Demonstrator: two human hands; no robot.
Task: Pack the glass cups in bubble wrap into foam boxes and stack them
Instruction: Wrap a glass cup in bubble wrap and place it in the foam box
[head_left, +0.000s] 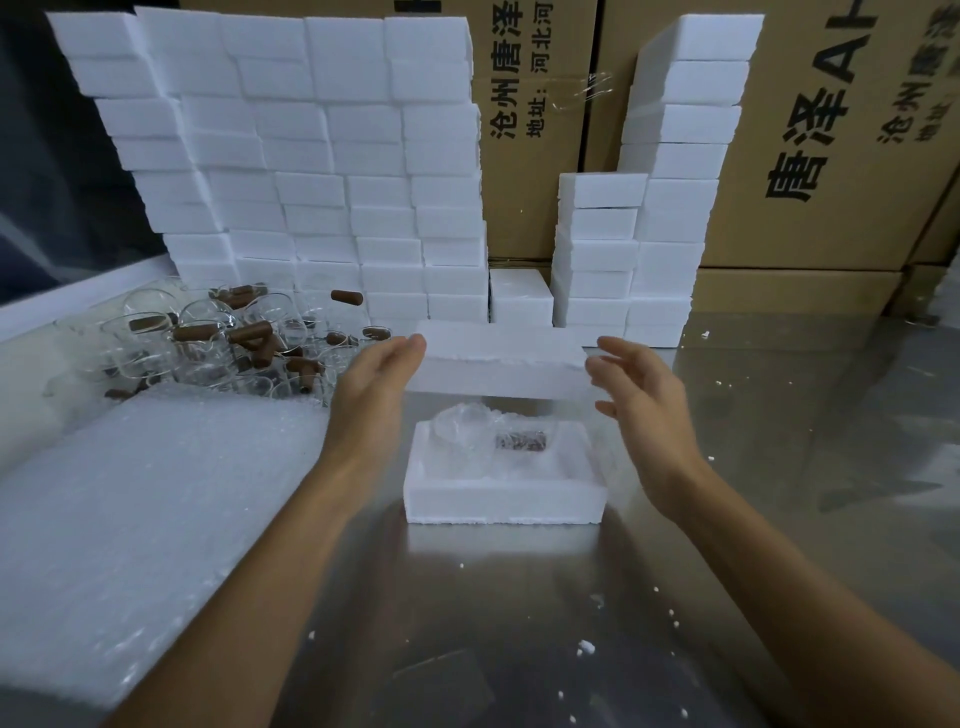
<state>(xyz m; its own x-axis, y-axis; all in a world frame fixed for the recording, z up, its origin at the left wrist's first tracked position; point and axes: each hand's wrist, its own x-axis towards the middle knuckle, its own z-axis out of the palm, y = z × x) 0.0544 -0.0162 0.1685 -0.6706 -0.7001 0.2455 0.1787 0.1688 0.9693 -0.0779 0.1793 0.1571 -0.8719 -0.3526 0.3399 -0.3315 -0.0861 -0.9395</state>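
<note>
A white foam lid (498, 364) hangs level in the air, carried between my two hands. My left hand (374, 384) presses its left end with straight fingers. At its right end is my right hand (644, 400), fingers spread and only slightly bent. Directly below, an open foam box (504, 501) sits on the steel table (519, 623). Inside it lies a glass cup in bubble wrap (483, 431), its brown handle showing through the wrap.
Loose glass cups with brown handles (218, 338) are piled at the left rear. A stack of bubble wrap sheets (130, 509) lies at the near left. Stacked foam boxes (291, 166) form a wall behind; more foam boxes (670, 208) stand before cardboard cartons (831, 156).
</note>
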